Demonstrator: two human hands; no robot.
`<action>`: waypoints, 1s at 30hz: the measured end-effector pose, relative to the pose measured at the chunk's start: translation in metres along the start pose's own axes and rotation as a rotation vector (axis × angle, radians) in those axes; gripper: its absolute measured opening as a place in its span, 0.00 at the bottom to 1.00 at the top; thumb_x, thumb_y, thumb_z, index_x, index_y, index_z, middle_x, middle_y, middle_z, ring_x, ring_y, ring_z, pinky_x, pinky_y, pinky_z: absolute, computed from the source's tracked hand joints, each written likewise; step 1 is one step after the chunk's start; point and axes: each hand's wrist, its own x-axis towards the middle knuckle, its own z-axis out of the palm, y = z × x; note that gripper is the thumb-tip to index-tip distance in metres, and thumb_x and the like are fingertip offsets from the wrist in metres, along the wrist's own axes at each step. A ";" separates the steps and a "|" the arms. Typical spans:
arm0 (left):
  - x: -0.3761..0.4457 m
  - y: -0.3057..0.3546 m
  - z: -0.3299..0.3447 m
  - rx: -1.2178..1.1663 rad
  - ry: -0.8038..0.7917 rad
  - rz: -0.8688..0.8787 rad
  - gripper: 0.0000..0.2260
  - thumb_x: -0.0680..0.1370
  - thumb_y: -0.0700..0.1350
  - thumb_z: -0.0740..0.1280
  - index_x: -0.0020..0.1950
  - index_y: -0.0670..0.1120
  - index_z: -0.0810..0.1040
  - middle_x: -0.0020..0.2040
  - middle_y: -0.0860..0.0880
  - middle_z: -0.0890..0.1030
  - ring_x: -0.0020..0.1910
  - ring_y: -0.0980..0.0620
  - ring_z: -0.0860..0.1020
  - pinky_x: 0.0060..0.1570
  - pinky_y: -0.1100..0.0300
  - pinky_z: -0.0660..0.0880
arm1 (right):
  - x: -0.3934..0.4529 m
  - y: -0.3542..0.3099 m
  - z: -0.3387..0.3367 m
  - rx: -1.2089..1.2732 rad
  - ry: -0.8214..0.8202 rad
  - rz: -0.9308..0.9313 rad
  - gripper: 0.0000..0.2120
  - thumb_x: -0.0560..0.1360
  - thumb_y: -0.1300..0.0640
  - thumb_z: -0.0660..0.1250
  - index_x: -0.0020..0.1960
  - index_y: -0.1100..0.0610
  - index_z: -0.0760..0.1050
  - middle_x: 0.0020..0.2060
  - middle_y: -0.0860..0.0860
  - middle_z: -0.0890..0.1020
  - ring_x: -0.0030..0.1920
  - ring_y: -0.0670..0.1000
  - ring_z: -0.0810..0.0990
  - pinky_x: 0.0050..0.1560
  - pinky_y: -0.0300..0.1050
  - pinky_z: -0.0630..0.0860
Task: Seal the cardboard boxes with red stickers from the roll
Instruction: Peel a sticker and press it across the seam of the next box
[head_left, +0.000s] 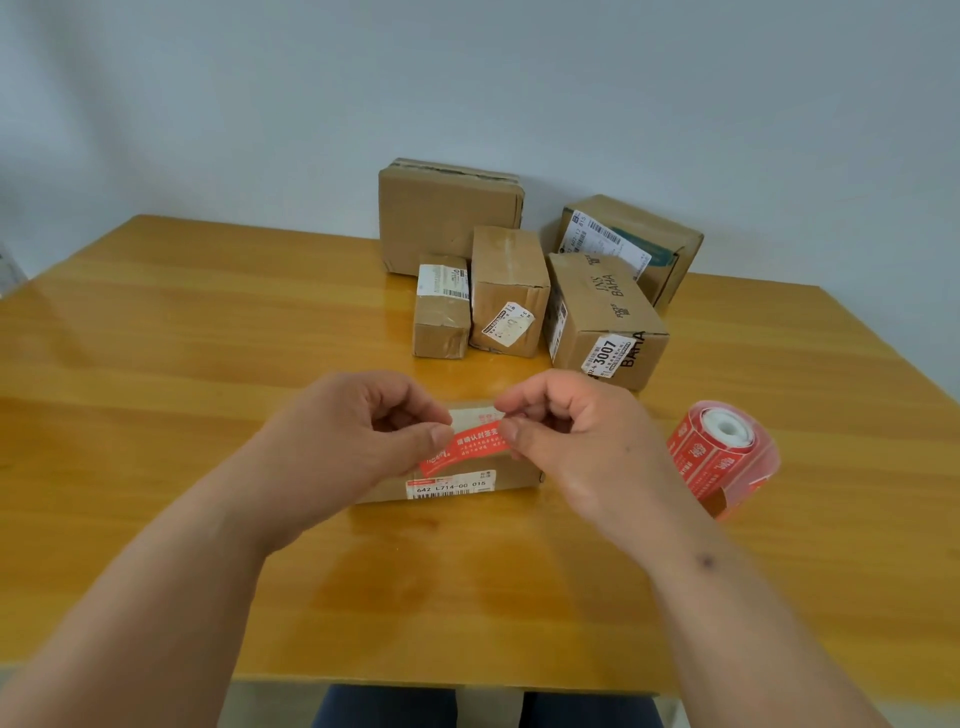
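Centrally, left hand (358, 436) and right hand (566, 431) fingers pinching opposite ends of red sticker (467, 447) with white print, held over flat cardboard box (514, 475) on desk (208, 364), sticker roll (724, 452) at right, five boxes (511, 291) beyond.

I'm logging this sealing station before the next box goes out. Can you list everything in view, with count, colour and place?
red sticker: one, red, pinched between both hands above the near box
near box: one, brown, table centre
far boxes: five, brown, clustered at the table's back
sticker roll: one, red, on its side, right of the near box
table: one, yellow wood
left hand: grip on sticker's left end
right hand: grip on sticker's right end
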 end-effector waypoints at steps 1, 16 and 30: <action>0.000 0.000 -0.003 0.049 -0.006 0.002 0.01 0.73 0.44 0.73 0.43 0.50 0.83 0.38 0.51 0.84 0.36 0.55 0.80 0.35 0.66 0.74 | 0.001 -0.001 0.002 -0.012 -0.016 0.004 0.07 0.74 0.58 0.71 0.46 0.47 0.80 0.38 0.47 0.82 0.40 0.44 0.81 0.38 0.35 0.77; 0.056 0.008 -0.018 0.303 -0.019 -0.154 0.02 0.75 0.40 0.71 0.45 0.46 0.79 0.41 0.45 0.83 0.36 0.51 0.78 0.41 0.54 0.80 | 0.049 -0.007 0.025 -0.420 -0.008 0.021 0.07 0.79 0.58 0.61 0.47 0.49 0.76 0.44 0.47 0.81 0.46 0.48 0.81 0.48 0.46 0.79; 0.072 0.007 -0.008 0.519 -0.044 -0.249 0.04 0.74 0.40 0.70 0.41 0.48 0.77 0.40 0.49 0.79 0.37 0.53 0.75 0.34 0.61 0.70 | 0.059 -0.003 0.036 -0.651 -0.108 0.035 0.08 0.75 0.60 0.60 0.49 0.51 0.76 0.46 0.49 0.79 0.48 0.50 0.76 0.42 0.42 0.70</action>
